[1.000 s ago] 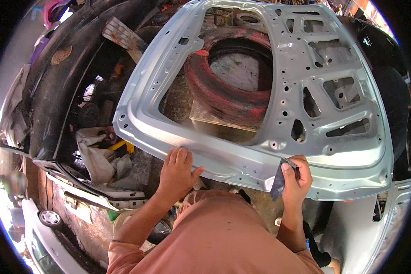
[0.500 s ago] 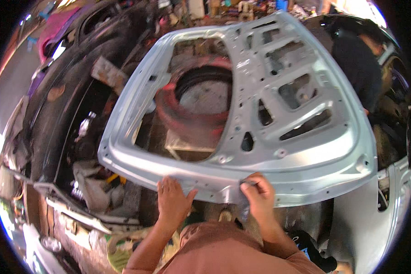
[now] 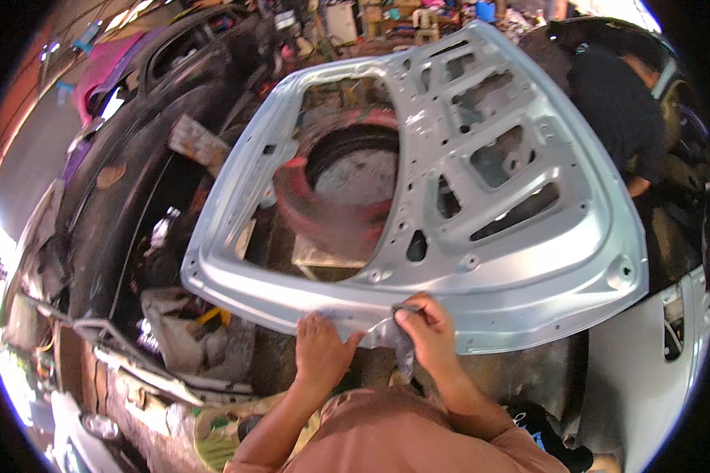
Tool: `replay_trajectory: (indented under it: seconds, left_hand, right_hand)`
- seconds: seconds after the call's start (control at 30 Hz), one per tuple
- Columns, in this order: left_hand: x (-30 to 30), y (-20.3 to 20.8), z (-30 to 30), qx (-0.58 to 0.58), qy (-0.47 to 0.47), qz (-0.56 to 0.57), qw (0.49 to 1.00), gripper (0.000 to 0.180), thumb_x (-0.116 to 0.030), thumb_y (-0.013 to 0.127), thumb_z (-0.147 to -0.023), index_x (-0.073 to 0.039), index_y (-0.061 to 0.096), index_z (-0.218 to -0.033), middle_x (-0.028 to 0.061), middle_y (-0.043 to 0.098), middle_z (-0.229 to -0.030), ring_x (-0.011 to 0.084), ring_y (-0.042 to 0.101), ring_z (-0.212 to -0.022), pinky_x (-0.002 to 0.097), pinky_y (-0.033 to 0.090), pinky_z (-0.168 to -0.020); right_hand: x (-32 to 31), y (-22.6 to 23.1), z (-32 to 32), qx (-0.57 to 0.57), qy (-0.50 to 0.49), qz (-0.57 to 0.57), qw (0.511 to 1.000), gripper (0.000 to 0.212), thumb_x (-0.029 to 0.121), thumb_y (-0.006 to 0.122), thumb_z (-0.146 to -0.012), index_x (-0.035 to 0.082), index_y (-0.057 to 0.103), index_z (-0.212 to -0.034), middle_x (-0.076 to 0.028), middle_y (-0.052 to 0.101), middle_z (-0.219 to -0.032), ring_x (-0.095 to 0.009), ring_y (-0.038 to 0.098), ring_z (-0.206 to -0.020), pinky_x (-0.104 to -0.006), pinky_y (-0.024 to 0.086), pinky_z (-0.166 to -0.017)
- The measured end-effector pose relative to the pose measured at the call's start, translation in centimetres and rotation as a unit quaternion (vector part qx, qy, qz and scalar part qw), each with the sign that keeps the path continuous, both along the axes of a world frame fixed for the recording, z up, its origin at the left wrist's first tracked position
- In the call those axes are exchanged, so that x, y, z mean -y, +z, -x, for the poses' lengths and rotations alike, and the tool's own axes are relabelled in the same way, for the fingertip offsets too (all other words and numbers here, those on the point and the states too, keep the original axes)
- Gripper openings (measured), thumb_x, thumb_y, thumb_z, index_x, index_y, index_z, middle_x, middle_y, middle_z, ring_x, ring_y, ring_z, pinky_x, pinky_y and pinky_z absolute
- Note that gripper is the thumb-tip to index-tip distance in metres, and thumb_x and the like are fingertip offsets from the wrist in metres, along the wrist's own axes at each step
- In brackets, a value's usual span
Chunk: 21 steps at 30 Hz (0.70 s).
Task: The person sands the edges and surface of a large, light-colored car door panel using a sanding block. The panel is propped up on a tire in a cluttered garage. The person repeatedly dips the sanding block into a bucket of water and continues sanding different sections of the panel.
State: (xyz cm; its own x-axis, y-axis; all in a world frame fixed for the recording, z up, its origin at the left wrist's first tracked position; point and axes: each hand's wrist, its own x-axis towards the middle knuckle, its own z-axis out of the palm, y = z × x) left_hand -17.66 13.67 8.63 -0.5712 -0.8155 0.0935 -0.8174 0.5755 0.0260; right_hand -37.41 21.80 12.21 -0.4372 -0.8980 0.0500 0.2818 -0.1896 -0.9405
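Observation:
A large silver car tailgate panel [image 3: 331, 293], with a wide window opening on its left and several cut-outs on its right, lies in front of me. My left hand [image 3: 320, 348] rests on its near edge, fingers laid over the metal and thumb stretched out toward the right. Close beside it, my right hand [image 3: 427, 331] pinches a thin dark grey piece [image 3: 404, 348], like a scrap of cloth or sandpaper, at the same edge. Part of that piece hangs down below the panel's edge; its exact kind is unclear.
Beneath the panel's window opening lies a red-smeared tyre [image 3: 308, 201]. A dark car body [image 3: 106, 205] stands at left. A person in a dark shirt [image 3: 615, 98] bends at the far right, above a pale car panel [image 3: 639, 378]. Cluttered shelves [image 3: 406, 17] line the back.
Both hands are closer together along the near edge, the right having shifted left. More of the dark grey piece now hangs from my right hand. The view has turned slightly.

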Motion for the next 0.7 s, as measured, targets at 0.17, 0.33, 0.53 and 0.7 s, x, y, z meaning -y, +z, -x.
replay_trajectory:
  seconds: [0.17, 0.33, 0.53, 0.7]
  left_hand:
    - [-1.4, 0.5, 0.3, -0.040, -0.019, 0.003, 0.999, 0.073, -0.053, 0.061, -0.099, 0.017, 0.062, -0.122, 0.0359, 0.063, -0.131, 0.0472, 0.059, -0.127, 0.0529, 0.041, -0.116]
    - [-3.0, 1.2, 0.3, -0.106, -0.076, -0.063, 0.989, 0.068, -0.047, 0.064, -0.100, 0.012, 0.060, -0.131, 0.0324, 0.061, -0.135, 0.0440, 0.058, -0.132, 0.0531, 0.040, -0.117]
    - [-1.0, 1.2, -3.0, -0.076, -0.100, -0.081, 0.989, 0.061, -0.042, 0.062, -0.102, 0.004, 0.057, -0.141, 0.0224, 0.054, -0.150, 0.0375, 0.046, -0.145, 0.0536, 0.033, -0.122]
    - [2.7, 0.9, -8.6, -0.016, -0.068, -0.058, 0.996, 0.062, -0.043, 0.059, -0.104, 0.003, 0.054, -0.144, 0.0199, 0.054, -0.150, 0.0356, 0.046, -0.146, 0.0531, 0.031, -0.123]
  right_hand:
    - [0.4, -0.1, -0.2, -0.025, -0.007, 0.034, 0.999, 0.009, 0.003, 0.071, -0.098, -0.002, 0.066, -0.104, -0.002, 0.064, -0.098, -0.007, 0.057, -0.086, -0.0236, 0.047, -0.077]
    - [0.7, -0.5, -0.2, -0.038, -0.009, 0.039, 0.998, 0.009, 0.001, 0.071, -0.096, -0.003, 0.066, -0.103, -0.004, 0.063, -0.098, -0.007, 0.056, -0.086, -0.0231, 0.045, -0.077]
    - [0.5, -0.6, 0.1, -0.002, -0.011, 0.027, 1.000, 0.011, 0.004, 0.072, -0.097, -0.003, 0.066, -0.103, -0.003, 0.063, -0.099, -0.007, 0.055, -0.086, -0.0229, 0.045, -0.078]
    - [0.4, -0.8, 0.3, -0.001, -0.007, 0.029, 1.000, 0.010, 0.004, 0.072, -0.097, -0.003, 0.066, -0.103, -0.003, 0.063, -0.099, -0.007, 0.055, -0.086, -0.0230, 0.045, -0.077]
